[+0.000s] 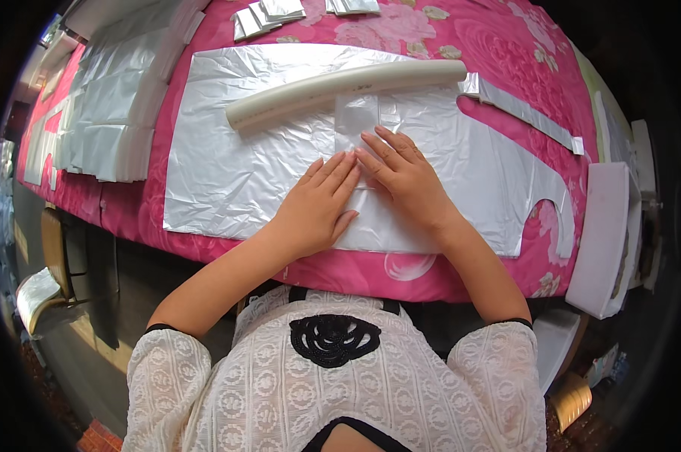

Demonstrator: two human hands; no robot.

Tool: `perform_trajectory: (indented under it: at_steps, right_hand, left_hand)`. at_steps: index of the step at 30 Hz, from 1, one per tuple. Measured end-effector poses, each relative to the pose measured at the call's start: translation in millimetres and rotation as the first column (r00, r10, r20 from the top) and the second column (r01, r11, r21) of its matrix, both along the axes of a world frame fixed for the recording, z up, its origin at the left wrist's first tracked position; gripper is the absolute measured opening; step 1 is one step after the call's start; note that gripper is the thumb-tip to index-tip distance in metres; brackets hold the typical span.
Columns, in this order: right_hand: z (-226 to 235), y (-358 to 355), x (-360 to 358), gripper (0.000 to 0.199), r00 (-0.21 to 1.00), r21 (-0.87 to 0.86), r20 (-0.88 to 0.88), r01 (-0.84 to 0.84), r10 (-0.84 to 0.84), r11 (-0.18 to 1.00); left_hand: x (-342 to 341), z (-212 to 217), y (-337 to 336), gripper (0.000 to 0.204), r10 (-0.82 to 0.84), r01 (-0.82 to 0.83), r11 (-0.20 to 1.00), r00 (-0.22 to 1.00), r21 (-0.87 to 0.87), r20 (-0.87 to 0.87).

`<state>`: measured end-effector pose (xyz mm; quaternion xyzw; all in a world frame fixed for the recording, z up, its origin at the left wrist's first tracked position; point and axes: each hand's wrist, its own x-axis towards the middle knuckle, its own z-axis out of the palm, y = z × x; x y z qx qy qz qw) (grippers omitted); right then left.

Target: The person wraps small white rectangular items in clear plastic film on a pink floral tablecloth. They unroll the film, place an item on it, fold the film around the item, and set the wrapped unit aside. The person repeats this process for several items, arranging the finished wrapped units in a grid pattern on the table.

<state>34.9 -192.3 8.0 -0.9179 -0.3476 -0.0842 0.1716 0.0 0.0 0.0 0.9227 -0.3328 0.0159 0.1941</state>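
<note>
A pink, floral-covered tabletop (318,270) spans the middle of the frame. At centre, the left hand (318,203) and right hand (415,187) lie palm-down, each grip spread flat and pinching nothing, over a small folded rectangle (357,119) on a large silvery plastic sheet (227,181). Beyond them a pale tube (340,91) lies across the sheet; stacked silvery sheets (118,105) sit upper left, folded packets (269,16) at the top edge.

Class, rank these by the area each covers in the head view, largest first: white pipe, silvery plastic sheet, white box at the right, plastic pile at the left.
1. Silvery plastic sheet
2. Plastic pile
3. White pipe and white box: too close to rank; the pipe is longer, the box wider.
</note>
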Motion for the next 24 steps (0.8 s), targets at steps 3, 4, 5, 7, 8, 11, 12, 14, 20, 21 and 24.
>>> perform_trajectory:
  at_steps: [3,4,5,7,8,11,12,14,20,21,24]
  right_hand:
    - [-1.4,-2.1,9.2,0.041,0.997,0.01,-0.007,-0.078,0.078,0.997]
    - [-0.9,-2.0,12.2,0.041,0.997,0.013,-0.002,-0.077,0.077,0.997]
    - [-0.9,-1.3,14.5,0.041,0.997,0.016,0.002,-0.076,0.076,0.997]
    - [-2.9,-1.2,14.8,0.039,0.997,0.039,0.017,-0.075,0.074,0.996]
    - [-3.4,-1.2,14.9,0.038,0.997,0.05,0.025,-0.074,0.073,0.996]
    - [-1.1,-3.3,17.5,0.04,0.996,0.064,-0.009,-0.084,0.084,0.994]
    - [-0.7,-4.2,18.1,0.039,0.996,0.092,-0.017,-0.085,0.086,0.992]
    - [0.6,-6.0,18.3,0.038,0.995,0.149,-0.032,-0.086,0.091,0.985]
    - [-0.3,-10.8,-27.0,0.022,0.979,0.224,-0.003,-0.2,0.206,0.954]
    - [-1.8,-11.2,-38.2,0.023,0.978,0.24,-0.026,-0.197,0.209,0.951]
    - [-3.1,-13.5,-54.9,0.023,0.976,0.256,-0.091,-0.169,0.198,0.952]
  left_hand:
    - [10.5,2.3,7.1,0.038,-0.037,0.049,0.994,0.992,-0.095,0.124]
    - [13.0,2.8,9.4,0.034,-0.054,0.069,0.993,0.985,-0.091,0.163]
    - [15.6,3.4,11.1,0.03,-0.072,0.09,0.992,0.977,-0.086,0.201]
    - [18.0,-2.7,10.4,0.026,-0.086,0.11,0.991,0.957,-0.075,0.276]
    - [19.2,-5.5,10.0,0.024,-0.093,0.12,0.99,0.945,-0.07,0.313]
    - [22.6,-8.3,8.1,0.018,-0.096,0.126,0.99,0.931,-0.063,0.353]
    - [22.7,-7.9,6.5,0.016,-0.072,0.11,0.988,0.948,-0.106,0.312]
    - [22.0,-6.1,3.1,0.012,-0.027,0.071,0.98,0.974,-0.188,0.226]
    - [-15.0,7.7,16.2,0.026,-0.284,0.326,0.88,0.944,-0.346,0.166]
    - [-19.9,10.7,16.7,0.032,-0.274,0.3,0.897,0.953,-0.323,0.126]
    - [-25.9,13.1,20.0,0.054,-0.267,0.257,0.932,0.964,-0.255,-0.007]
